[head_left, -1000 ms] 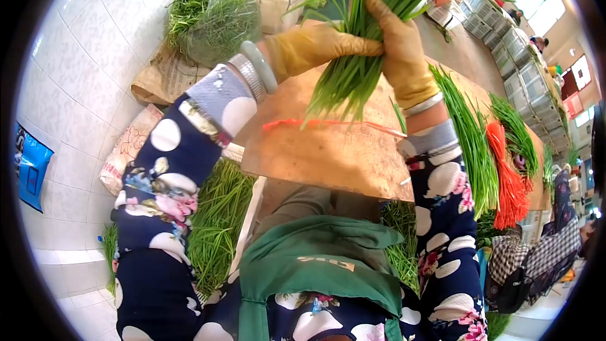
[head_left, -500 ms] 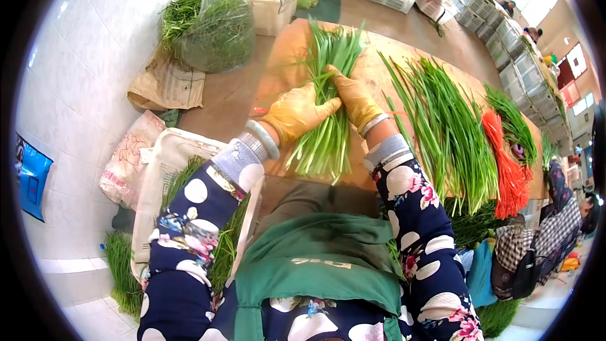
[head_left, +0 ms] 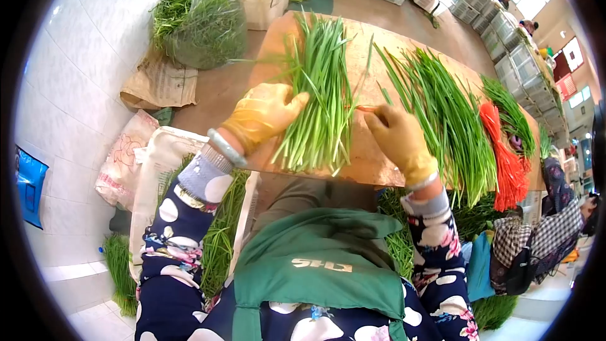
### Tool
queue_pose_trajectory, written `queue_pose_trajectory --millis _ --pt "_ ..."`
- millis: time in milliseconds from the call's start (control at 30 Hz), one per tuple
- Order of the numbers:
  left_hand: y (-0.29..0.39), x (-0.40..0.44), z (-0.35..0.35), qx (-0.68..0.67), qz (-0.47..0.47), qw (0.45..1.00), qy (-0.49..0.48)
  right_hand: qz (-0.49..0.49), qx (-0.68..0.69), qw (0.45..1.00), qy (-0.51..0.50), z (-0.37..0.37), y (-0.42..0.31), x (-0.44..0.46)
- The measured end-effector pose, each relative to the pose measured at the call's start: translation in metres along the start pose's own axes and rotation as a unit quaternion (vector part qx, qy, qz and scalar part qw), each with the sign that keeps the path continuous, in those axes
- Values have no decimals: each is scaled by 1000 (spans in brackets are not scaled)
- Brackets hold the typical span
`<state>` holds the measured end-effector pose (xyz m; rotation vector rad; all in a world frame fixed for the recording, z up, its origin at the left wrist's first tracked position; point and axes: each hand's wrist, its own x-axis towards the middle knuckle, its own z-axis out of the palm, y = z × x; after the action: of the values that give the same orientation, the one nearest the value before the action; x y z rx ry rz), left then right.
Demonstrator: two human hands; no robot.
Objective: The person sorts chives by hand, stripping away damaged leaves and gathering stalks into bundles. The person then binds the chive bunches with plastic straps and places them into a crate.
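Observation:
A loose bundle of green garlic chives [head_left: 319, 98] lies on the wooden board [head_left: 379, 167]. At its left edge is my left hand [head_left: 265, 113] in a yellow glove, fingers curled and thumb against the stems; what it holds is hidden. Blurred blades stick out just above that hand. To the right of the bundle, my gloved right hand [head_left: 401, 142] pinches the end of a red tie strip [head_left: 364, 108], which runs to the bundle's right side.
A larger pile of chives [head_left: 442, 126] and a hank of red strips [head_left: 499, 158] lie at right. Left of me stand a white crate [head_left: 148, 189] with greens and a plastic bag [head_left: 211, 28] of greens. A co-worker in a checked top [head_left: 555, 227] is at far right.
My hands have moved apart, off the top of the bundle. The right hand went right and down and now has the red strip; the left shifted left. The bundle lies flatter and wider.

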<state>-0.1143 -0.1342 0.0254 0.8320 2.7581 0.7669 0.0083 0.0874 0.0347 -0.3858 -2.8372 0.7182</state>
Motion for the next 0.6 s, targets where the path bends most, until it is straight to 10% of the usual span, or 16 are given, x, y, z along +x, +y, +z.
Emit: queue_pose_trajectory --millis 67,233,600 --pt "-25 -6 8 -15 88 996 23 13 -19 1000 -14 9 3 -22" --pt "-35 -11 19 -338 -48 932 -123 41 -30 998 -27 28 -4 -34" --pt "-40 -28 14 -193 14 977 -91 6 -153 988 -3 60 -27 -21"
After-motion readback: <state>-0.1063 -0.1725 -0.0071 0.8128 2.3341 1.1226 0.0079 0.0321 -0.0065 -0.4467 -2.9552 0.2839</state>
